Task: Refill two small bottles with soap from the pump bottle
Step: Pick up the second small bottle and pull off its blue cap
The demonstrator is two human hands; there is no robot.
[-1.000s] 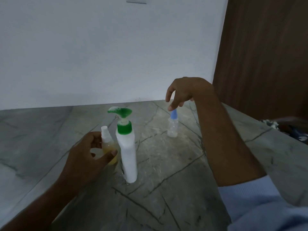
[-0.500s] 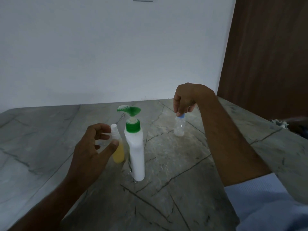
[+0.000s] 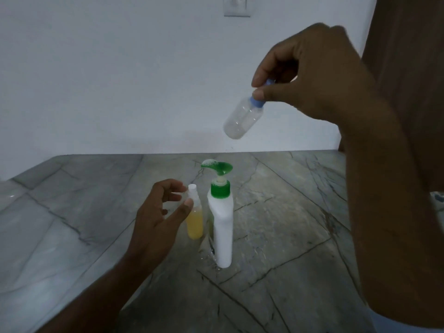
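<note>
Clear bottle point(image 3: 242, 117): lifted off the desk point(image 3: 300, 236) since half a second ago, when it stood at the far side with the right hand point(image 3: 312, 75) closing on its cap; now held high in the air, above and to the right of the pump bottle point(image 3: 221, 222). It is pinched at the blue cap point(image 3: 258, 100) between thumb and fingertips of the right hand, the body hanging tilted, long axis running from cap at upper right down to base at lower left. It appears empty. Yellow-filled bottle point(image 3: 195, 218): upright on the desk, just beside the pump bottle on its left. Left hand point(image 3: 158, 217): loosely curled beside this bottle near its white cap, thumb tip at the neck; whether a grip is held cannot be told. Pump bottle: upright, green nozzle pointing left, foam on the spout. Judgement: the capped neck lies nearer the right hand; uncapping is probably required before the mouth is brought under the spout.
</note>
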